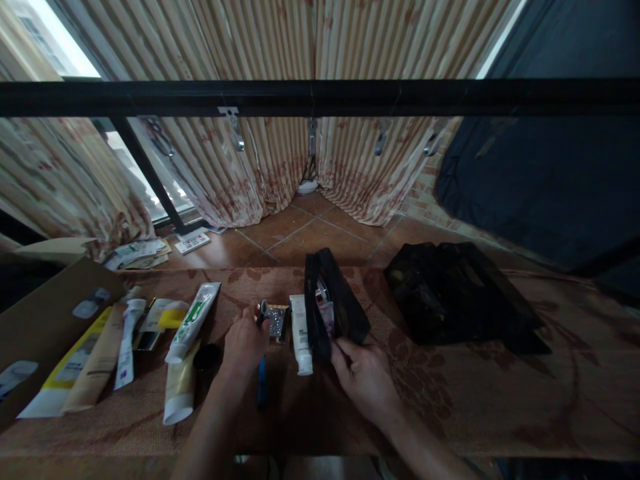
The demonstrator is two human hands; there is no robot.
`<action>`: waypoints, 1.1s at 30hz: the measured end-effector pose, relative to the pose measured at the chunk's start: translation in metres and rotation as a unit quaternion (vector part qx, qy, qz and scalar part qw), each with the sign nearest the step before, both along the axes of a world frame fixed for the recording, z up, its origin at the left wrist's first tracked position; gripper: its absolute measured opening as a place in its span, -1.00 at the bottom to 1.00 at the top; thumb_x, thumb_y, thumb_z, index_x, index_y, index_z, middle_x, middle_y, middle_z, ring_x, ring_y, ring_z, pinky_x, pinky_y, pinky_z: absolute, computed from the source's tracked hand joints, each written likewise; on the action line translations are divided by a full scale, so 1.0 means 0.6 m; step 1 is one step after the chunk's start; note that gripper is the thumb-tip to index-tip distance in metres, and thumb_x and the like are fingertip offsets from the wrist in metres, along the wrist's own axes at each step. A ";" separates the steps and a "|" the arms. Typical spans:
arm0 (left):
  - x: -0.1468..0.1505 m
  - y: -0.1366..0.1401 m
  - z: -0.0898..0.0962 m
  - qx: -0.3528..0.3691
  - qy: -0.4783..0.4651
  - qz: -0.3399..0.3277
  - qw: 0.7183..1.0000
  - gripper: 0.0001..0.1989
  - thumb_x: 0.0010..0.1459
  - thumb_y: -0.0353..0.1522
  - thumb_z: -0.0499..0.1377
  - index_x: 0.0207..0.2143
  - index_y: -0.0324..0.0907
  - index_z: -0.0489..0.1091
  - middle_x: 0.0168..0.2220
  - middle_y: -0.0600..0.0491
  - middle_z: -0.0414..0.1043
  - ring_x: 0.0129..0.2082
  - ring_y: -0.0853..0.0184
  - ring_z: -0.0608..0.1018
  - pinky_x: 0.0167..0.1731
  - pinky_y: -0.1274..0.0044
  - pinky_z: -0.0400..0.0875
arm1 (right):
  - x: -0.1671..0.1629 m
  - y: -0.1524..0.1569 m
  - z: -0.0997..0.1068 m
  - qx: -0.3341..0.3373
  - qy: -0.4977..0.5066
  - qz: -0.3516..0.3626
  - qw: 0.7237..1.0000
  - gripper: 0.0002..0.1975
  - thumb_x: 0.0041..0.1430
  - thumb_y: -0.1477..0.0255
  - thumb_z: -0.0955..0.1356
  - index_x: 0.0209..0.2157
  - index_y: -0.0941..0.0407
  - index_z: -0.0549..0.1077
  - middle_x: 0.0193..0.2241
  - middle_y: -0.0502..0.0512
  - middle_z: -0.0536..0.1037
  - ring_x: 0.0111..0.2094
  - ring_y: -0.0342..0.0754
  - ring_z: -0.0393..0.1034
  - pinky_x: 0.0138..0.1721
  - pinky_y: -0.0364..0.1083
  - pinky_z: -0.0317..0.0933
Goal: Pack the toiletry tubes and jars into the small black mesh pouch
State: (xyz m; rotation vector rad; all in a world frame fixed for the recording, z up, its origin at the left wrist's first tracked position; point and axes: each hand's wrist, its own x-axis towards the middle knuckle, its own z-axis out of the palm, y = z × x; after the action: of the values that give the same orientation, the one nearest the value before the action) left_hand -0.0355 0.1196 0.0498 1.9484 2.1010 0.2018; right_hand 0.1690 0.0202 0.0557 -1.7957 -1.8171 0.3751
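While the right hand pinches the near edge of a black mesh pouch, thumb n fingers narrow on it, the left hand curls closed round a slim dark stick. Blue piece shows just below, can't tell if it's part of the same item. Main thing rn: pouch is to the R of the left fingers, long axis roughly away from the person, mouth gaping w/ small stuff inside; right hand's def nearer. In btwn: white squeeze tube right beside the pouch, cap toward the person, plus a glittery square compact.

Labels, fwiw: white tube has dark lettering, too blurry tbh. Toothpaste tube over on the left has green print, brand unreadable; brown tube has faint small text. Farther R, a black mesh bag, no writing afaict. On the tiled floor beyond, a white printed packet, also illegible. Striped curtains behind.
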 end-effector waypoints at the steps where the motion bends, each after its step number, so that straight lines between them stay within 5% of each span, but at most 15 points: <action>1: 0.000 0.000 0.001 -0.001 0.000 0.000 1.000 -0.70 0.18 -0.31 -0.01 -0.09 -0.21 0.33 -0.13 -0.14 0.48 -0.07 0.11 0.48 -0.17 0.41 0.32 | 0.007 0.002 0.000 0.011 0.013 -0.016 1.000 -0.55 0.31 0.27 0.13 -0.55 0.11 0.43 -0.70 -0.02 0.43 -0.66 -0.22 0.27 -0.52 -0.19 -0.05; 10: 0.010 -0.006 0.000 0.005 -0.025 0.017 1.000 -0.72 0.16 -0.33 0.05 -0.09 -0.24 0.33 -0.17 -0.16 0.47 -0.12 0.13 0.51 -0.17 0.43 0.32 | 0.024 0.004 -0.004 0.062 0.030 -0.033 0.997 -0.50 0.29 0.20 0.13 -0.65 0.12 0.32 -0.76 -0.05 0.29 -0.70 -0.24 0.14 -0.58 -0.21 -0.07; 26: 0.032 -0.027 0.003 -0.001 -0.104 0.034 0.994 -0.66 0.12 -0.21 0.13 -0.16 -0.27 0.34 -0.15 -0.21 0.46 -0.12 0.14 0.51 -0.19 0.47 0.32 | 0.022 0.000 -0.031 0.029 -0.034 -0.001 0.999 -0.48 0.27 0.13 0.11 -0.50 0.09 0.51 -0.71 0.02 0.44 -0.73 -0.18 0.21 -0.61 -0.20 0.00; 33: 0.004 -0.026 0.013 0.031 -0.096 0.040 0.994 -0.70 0.15 -0.16 0.06 -0.22 -0.17 0.40 -0.23 -0.11 0.52 -0.22 0.18 0.55 -0.28 0.47 0.33 | 0.026 0.004 -0.044 0.018 -0.037 0.001 0.999 -0.48 0.25 0.11 0.11 -0.43 0.10 0.56 -0.70 0.05 0.46 -0.71 -0.14 0.29 -0.61 -0.19 0.02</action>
State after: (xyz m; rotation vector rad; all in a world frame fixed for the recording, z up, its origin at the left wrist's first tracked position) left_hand -0.0329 0.1041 0.0576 1.7991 2.0703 0.4579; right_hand 0.1845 0.0227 0.0296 -1.8045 -1.8648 0.2778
